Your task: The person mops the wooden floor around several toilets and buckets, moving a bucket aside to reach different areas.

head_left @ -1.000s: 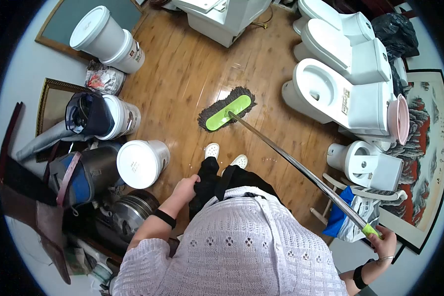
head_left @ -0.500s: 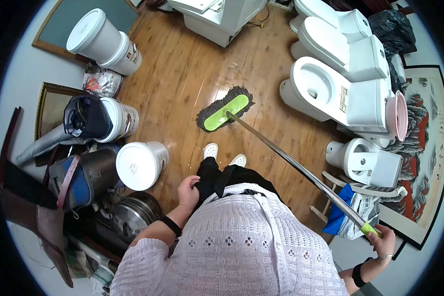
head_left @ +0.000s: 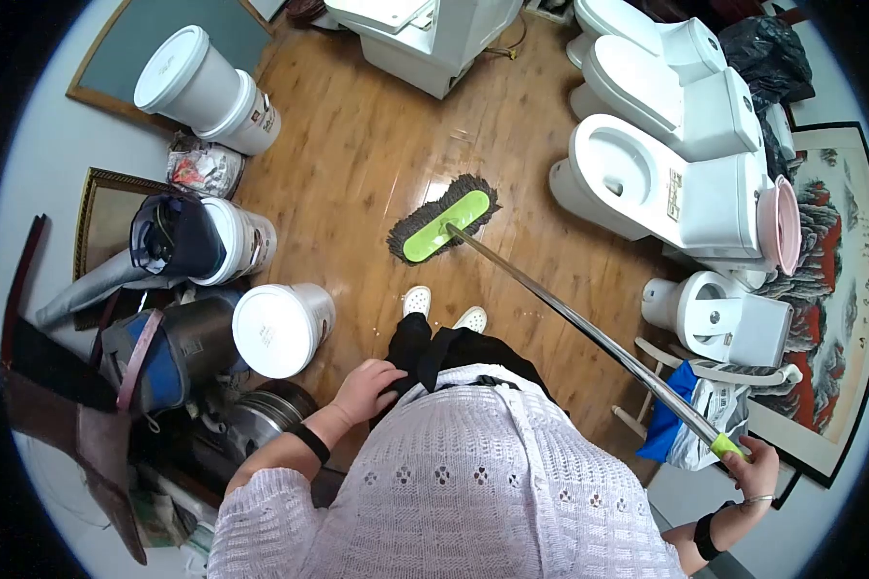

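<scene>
One mop is gripped by the right hand at its green end, its soft fringe laid on the floor. Lightness, stiffness and slick metal are suggested; that end seems best held. Nothing is seen held by the left hand, loosely bent beside the trousers. Movement is bounded by buckets at left, toilets at right.

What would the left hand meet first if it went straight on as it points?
Most likely the black trousers: the left hand points at them from close by, perhaps touching; depth is unclear.
</scene>
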The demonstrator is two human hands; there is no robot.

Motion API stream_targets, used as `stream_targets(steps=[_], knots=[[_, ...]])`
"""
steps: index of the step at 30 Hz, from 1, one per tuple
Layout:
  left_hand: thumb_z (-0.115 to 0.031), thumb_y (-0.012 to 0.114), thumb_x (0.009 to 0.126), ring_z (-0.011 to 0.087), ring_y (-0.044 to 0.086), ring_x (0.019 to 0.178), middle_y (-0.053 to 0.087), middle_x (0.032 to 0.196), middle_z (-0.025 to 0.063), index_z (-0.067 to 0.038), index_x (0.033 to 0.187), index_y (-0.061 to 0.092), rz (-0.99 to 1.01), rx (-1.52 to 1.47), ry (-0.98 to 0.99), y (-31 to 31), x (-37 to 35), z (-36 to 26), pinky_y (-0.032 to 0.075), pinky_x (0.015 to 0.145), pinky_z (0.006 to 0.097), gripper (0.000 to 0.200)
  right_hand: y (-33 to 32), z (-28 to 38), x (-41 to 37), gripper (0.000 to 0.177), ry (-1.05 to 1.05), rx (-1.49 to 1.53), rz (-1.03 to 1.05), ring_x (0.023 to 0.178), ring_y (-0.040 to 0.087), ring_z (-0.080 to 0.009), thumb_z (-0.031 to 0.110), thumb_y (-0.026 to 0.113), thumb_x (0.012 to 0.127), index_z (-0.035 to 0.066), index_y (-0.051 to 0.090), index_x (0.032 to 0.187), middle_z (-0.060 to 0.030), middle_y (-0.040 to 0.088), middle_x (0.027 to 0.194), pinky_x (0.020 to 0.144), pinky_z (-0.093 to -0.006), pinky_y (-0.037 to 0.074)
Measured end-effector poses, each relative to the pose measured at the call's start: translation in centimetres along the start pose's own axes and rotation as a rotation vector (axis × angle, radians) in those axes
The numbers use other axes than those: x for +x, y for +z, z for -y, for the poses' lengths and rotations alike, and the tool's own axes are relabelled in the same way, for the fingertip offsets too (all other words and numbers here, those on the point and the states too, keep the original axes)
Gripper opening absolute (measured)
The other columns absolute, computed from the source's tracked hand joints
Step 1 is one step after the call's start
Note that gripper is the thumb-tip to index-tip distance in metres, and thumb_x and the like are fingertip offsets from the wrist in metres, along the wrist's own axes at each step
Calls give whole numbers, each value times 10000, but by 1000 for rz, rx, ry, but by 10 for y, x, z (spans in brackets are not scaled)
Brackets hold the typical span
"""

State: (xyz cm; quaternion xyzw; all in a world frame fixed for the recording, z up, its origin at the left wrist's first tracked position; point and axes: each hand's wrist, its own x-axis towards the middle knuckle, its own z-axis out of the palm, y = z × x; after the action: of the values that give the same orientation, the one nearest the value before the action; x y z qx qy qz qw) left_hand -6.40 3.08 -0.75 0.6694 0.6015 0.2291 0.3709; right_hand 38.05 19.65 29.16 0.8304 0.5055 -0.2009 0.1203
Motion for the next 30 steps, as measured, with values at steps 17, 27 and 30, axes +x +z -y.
stream_targets(steps=[17,27,30], knots=[[-552,487,634,325,197,1123,101,1233,228,-72,1226,16,628,-1491,-1238,157,235,-76,279,850,455,896,7,12,-44,410,-273,-469,-112,604,537,-311,405,568,634,53,573,844,-178,541,641,512,-334,417],[-34,408,714,193,471,480,457,583,86,-28,762,403,183,-1723,-1508,227,241,-145,421,429,314,49,-7,-96,-67,179,-220,131,114,491,388,-61,13,542,682,-43,554,851,5,479,580,409,-182,298],[-2,406,700,196,469,478,449,578,97,-8,762,391,163,-1838,-1392,199,241,-141,426,439,318,65,3,-147,-43,180,-281,227,129,467,392,-82,66,537,698,-19,557,855,-5,473,542,403,-213,306]])
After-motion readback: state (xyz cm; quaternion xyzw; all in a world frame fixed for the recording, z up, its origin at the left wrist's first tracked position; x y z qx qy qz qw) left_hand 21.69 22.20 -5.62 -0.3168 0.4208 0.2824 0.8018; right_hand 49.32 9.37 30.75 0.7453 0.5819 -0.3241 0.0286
